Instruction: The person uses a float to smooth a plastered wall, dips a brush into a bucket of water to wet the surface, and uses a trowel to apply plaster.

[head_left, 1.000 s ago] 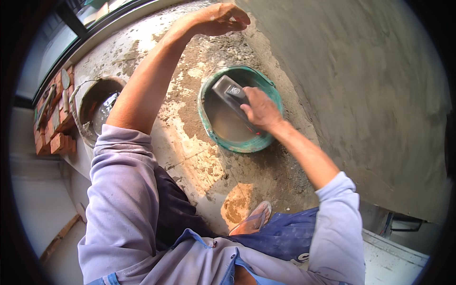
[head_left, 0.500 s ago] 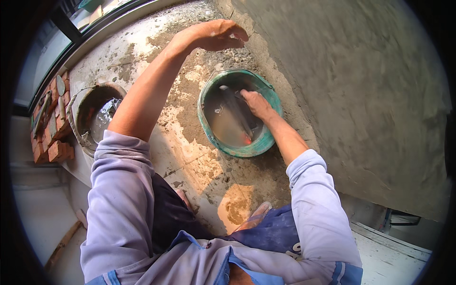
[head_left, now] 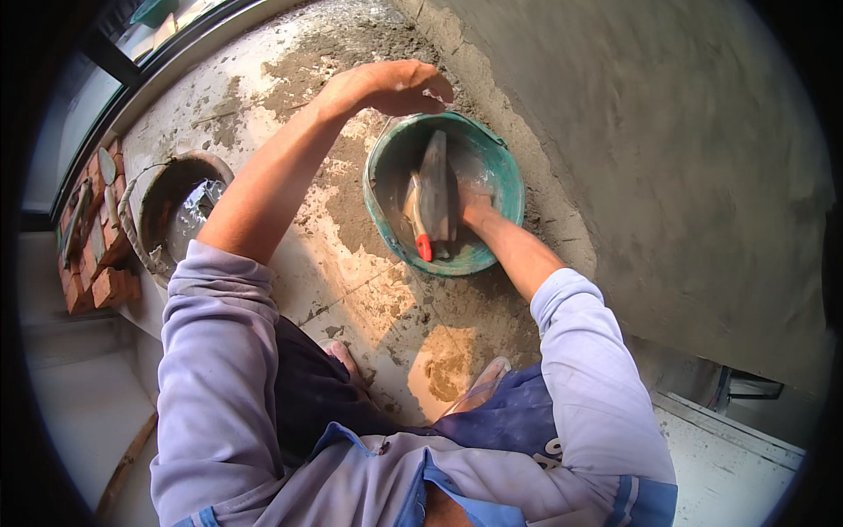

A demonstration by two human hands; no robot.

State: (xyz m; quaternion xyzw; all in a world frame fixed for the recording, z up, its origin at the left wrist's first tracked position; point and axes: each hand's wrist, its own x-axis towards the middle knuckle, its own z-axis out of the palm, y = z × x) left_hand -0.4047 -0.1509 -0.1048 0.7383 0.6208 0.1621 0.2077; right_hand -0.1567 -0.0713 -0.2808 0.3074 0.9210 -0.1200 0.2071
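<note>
Splattered floor (head_left: 351, 303) here, two buckets: dark bucket (head_left: 164, 195) left, green bucket (head_left: 507, 189) right, bare room between, wall (head_left: 676, 176) close on the right. Left hand (head_left: 406, 86) is half-curled, empty, near green's far rim; right hand (head_left: 475, 198) is inside beside one grey tool (head_left: 433, 184), can't tell its grip.

Left hand (head_left: 406, 88) outstretched, loosely curled — right hand (head_left: 474, 198) blurred, forearm (head_left: 518, 253) angled inward.

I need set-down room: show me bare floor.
Mortar-spattered but open floor lies between the green bucket and right foot; another patch lies between the window frame and left forearm. Crowded: inside the bucket, with a red-tipped tool and the right hand, and the brick stack, bearing hand tools.
</note>
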